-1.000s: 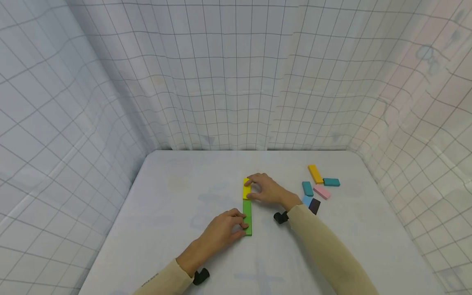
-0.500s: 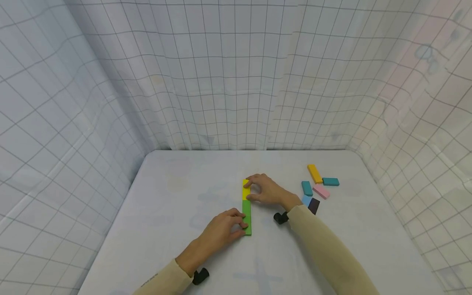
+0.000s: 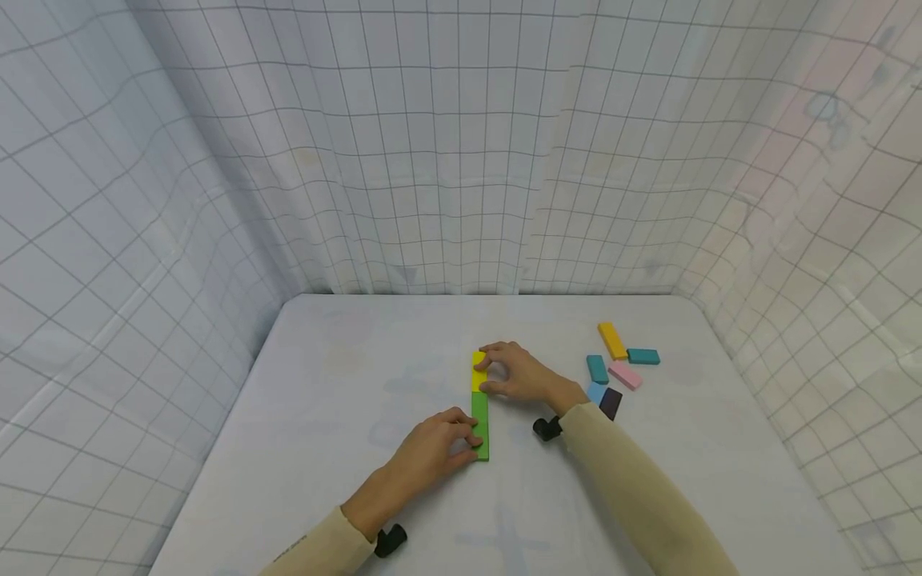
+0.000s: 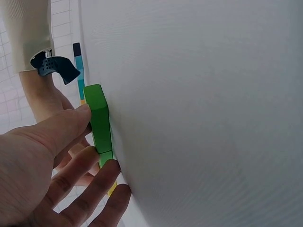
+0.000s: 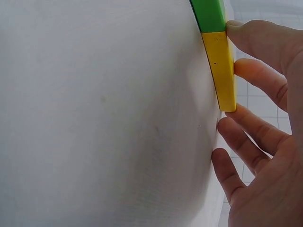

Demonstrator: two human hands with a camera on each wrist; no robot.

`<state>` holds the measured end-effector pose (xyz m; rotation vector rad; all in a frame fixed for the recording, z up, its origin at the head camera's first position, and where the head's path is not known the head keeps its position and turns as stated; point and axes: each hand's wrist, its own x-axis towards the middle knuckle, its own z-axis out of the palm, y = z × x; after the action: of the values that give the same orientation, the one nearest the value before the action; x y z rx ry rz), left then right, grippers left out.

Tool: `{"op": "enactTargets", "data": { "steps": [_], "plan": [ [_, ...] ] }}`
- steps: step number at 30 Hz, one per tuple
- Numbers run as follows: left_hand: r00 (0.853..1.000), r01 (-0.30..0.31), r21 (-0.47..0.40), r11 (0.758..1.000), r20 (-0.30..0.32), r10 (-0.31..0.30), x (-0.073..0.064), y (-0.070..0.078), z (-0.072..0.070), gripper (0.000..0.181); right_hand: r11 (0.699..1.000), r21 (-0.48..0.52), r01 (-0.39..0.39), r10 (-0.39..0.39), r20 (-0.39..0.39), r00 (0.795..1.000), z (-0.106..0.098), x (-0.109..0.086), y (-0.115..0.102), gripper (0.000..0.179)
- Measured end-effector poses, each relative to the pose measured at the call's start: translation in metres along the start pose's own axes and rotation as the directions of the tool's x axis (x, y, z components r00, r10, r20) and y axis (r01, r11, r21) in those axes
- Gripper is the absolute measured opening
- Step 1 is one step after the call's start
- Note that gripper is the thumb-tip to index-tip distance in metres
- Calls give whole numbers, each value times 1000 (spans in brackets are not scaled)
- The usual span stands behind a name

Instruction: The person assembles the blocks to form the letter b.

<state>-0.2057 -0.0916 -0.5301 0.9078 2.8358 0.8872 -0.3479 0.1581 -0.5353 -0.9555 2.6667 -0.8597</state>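
- Easing very slightly toward 6 o'clock over the last second, the right hand (image 3: 520, 374) seems to have brought the far end of the yellow block (image 5: 219, 68) with it.
- No gap shows now where it meets the far green block (image 3: 479, 406), so the row is probably snugger, though the shift is tiny.
- Half-open, the right hand has its thumb by that joint and bent fingers touching the yellow block, flat at the row's 12 o'clock end.
- Half-open too and unmoved, the left hand (image 3: 432, 442) touches the near green block (image 4: 99, 125) at the 6 o'clock end, gripping nothing.
- Toward 3 o'clock, the orange block (image 3: 612, 341), pink block (image 3: 624, 374) and dark block (image 3: 611, 403) lie undisturbed.
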Motion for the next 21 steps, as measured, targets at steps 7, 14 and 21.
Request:
{"op": "enactTargets", "data": {
  "steps": [7, 14, 21],
  "plan": [
    [1000, -3, -8, 1000, -5, 3, 0, 0, 0, 11, 1000, -8, -19, 19, 3, 1000, 0, 0, 0, 35],
    [1000, 15, 1, 1000, 9, -15, 0, 1, 0, 11, 1000, -5, -6, 6, 4, 1000, -2, -3, 0, 43],
    [1000, 16, -15, 1000, 3, -16, -1, 2, 0, 11, 1000, -20, -3, 3, -3, 1000, -9, -7, -3, 45]
  ]
}}
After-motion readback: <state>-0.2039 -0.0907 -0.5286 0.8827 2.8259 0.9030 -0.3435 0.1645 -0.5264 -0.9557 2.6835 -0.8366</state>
